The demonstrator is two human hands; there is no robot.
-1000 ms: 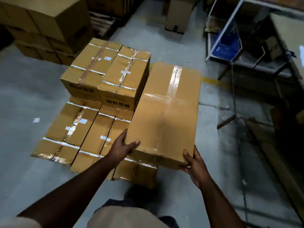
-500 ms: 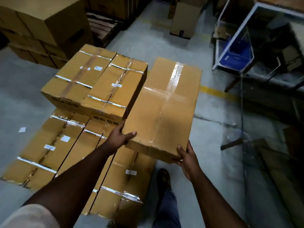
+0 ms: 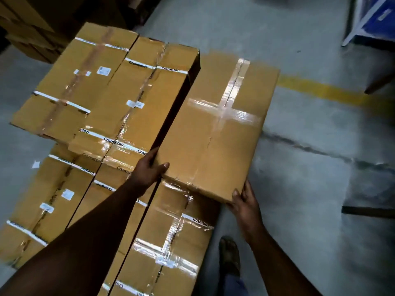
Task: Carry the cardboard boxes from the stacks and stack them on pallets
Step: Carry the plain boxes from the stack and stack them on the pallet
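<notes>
A box [image 3: 215,129] is held by both hands at its near end. The left hand [image 3: 149,169] is curled on the near-left corner, thumb on top; the right hand [image 3: 245,201] is wrapped under the near-right corner, thumb on the edge. Both grips are closed on the box. The box is kept just beside the upper stacked boxes [image 3: 111,90], above the lower layer [image 3: 166,238]. A yellow floor line [image 3: 320,90] is seen at right. A foot [image 3: 229,255] is seen on the floor.

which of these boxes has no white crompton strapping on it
The carried box, gripped by the left hand and right hand: only clear tape crosses it. The stacked boxes carry white printed bands.
</notes>
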